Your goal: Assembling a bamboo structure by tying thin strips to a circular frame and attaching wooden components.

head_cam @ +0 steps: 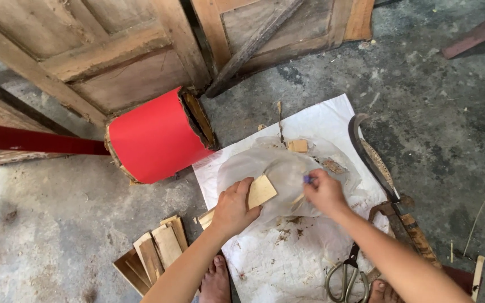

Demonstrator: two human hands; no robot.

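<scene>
A big red paper-covered drum (155, 137) is lying on the grey concrete floor (439, 112) beside old wooden doors (108, 56). Metal scissors (348, 278) are resting near a curved rusty blade (373, 160).

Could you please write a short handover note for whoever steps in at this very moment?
Left hand: holds a small flat wood piece against the clear plastic sheet.
Right hand: pinches a small blue-tipped thing, too small to identify, at the plastic.
Things: plastic lies on white paper on the floor; another wood piece sits on it. Wood stack lies to the left, scissors and a curved blade to the right, red roll behind.
Done: one piece in hand.
Left: the stack is untouched.
</scene>
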